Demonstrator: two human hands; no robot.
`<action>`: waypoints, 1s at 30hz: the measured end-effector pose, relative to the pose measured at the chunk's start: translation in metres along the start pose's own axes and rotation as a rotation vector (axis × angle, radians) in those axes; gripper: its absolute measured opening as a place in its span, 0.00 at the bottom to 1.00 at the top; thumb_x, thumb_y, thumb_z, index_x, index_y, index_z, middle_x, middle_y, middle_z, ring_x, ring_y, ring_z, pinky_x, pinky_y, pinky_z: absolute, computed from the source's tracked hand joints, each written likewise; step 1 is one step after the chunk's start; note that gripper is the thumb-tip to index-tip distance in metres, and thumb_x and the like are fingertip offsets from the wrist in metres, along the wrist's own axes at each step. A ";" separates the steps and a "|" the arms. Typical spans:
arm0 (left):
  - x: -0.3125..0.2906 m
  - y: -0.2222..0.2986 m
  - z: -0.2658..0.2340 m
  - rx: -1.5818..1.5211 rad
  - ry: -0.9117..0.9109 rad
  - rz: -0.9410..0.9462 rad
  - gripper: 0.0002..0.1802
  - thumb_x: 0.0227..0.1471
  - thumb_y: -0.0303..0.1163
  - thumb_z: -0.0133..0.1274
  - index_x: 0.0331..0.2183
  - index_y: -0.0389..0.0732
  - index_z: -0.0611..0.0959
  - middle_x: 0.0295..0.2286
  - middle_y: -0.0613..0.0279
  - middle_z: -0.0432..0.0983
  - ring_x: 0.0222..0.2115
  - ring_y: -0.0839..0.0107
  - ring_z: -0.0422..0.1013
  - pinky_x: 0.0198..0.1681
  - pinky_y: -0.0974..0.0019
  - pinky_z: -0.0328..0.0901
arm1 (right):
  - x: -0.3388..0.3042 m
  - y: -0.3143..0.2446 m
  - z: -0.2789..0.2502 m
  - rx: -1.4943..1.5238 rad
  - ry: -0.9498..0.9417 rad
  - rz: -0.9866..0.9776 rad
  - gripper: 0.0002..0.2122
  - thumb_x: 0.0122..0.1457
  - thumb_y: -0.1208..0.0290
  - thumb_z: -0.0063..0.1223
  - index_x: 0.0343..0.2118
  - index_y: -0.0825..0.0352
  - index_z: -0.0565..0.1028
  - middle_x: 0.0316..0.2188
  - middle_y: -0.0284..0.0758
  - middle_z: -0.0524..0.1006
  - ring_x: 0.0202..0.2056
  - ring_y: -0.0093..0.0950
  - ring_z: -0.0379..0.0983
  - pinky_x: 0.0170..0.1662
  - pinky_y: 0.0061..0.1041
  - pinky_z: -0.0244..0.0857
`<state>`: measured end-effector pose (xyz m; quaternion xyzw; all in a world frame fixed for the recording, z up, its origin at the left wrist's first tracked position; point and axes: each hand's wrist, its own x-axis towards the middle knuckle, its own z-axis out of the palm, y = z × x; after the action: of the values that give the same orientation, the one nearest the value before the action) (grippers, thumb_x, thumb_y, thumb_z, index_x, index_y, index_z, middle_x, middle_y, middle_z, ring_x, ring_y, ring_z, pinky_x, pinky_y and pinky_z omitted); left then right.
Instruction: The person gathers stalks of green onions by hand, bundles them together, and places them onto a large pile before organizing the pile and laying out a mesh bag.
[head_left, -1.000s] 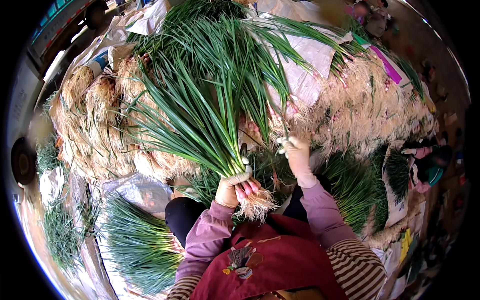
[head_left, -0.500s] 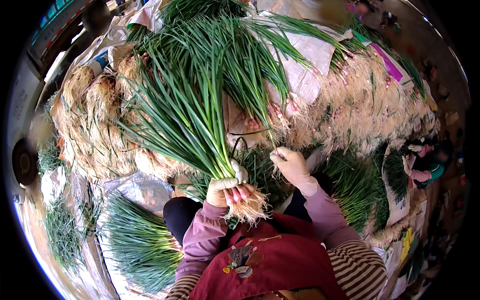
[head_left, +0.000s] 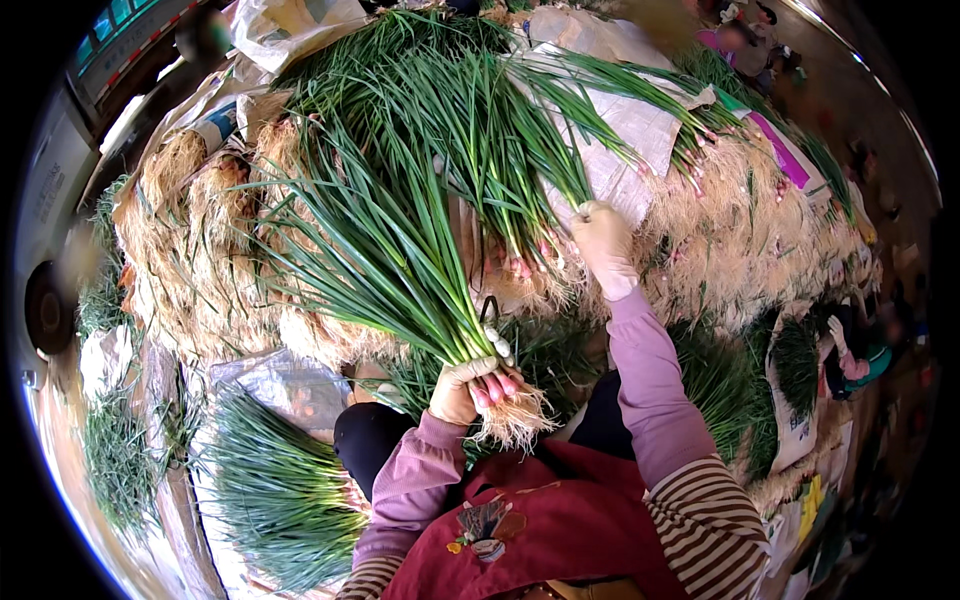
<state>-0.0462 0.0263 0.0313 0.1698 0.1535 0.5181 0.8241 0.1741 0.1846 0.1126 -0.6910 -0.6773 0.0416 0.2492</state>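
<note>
My left hand (head_left: 462, 386), in a pale glove, is closed around a bunch of spring onions (head_left: 425, 280) just above the pink bulbs. Their long green leaves fan up and to the left, and the pale roots hang below the fist. A thin dark curved piece (head_left: 488, 306) stands up beside those fingers. Farther off to the right, my gloved right hand (head_left: 604, 240) reaches to the heap and closes on the lower ends of some spring onions (head_left: 560, 160); its fingers hide their bulbs. More loose spring onions (head_left: 500, 190) lie just left of that hand, bulbs toward me.
Root-covered stacks (head_left: 740, 240) rise ahead, partly under pale sacking (head_left: 610, 130). A sorted pile of spring onions (head_left: 270, 490) lies at my left, beside clear plastic (head_left: 290, 380). Green leaves (head_left: 700, 390) lie at my right. Another person (head_left: 860, 355) sits farther right.
My right hand has moved up and away to the heap and now grips spring onions there; the thin stalk it held is no longer visible. The left hand's bunch has shifted slightly right.
</note>
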 end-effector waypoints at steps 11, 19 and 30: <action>0.005 -0.004 0.011 0.212 0.138 -0.067 0.15 0.46 0.27 0.47 0.35 0.26 0.76 0.22 0.48 0.77 0.10 0.77 0.67 0.08 0.80 0.57 | -0.150 -0.022 0.014 0.509 -0.287 -0.074 0.12 0.50 0.63 0.57 0.26 0.70 0.75 0.22 0.37 0.75 0.23 0.31 0.72 0.27 0.26 0.64; 0.008 -0.007 0.011 0.251 0.218 -0.134 0.14 0.47 0.32 0.49 0.22 0.28 0.79 0.18 0.52 0.76 0.10 0.77 0.65 0.09 0.80 0.55 | -0.140 -0.039 0.026 0.669 -0.379 -0.011 0.09 0.53 0.71 0.54 0.28 0.73 0.73 0.19 0.37 0.71 0.23 0.20 0.64 0.28 0.23 0.61; -0.004 0.000 0.016 0.311 0.239 -0.206 0.09 0.44 0.31 0.54 0.24 0.34 0.76 0.15 0.55 0.73 0.08 0.75 0.65 0.07 0.80 0.52 | -0.141 -0.032 0.047 0.191 -0.119 -0.141 0.07 0.51 0.71 0.50 0.24 0.70 0.72 0.20 0.46 0.72 0.21 0.43 0.70 0.25 0.35 0.63</action>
<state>-0.0406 0.0209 0.0463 0.2158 0.3447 0.4177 0.8125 0.1153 0.0617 0.0448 -0.6111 -0.7306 0.1292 0.2757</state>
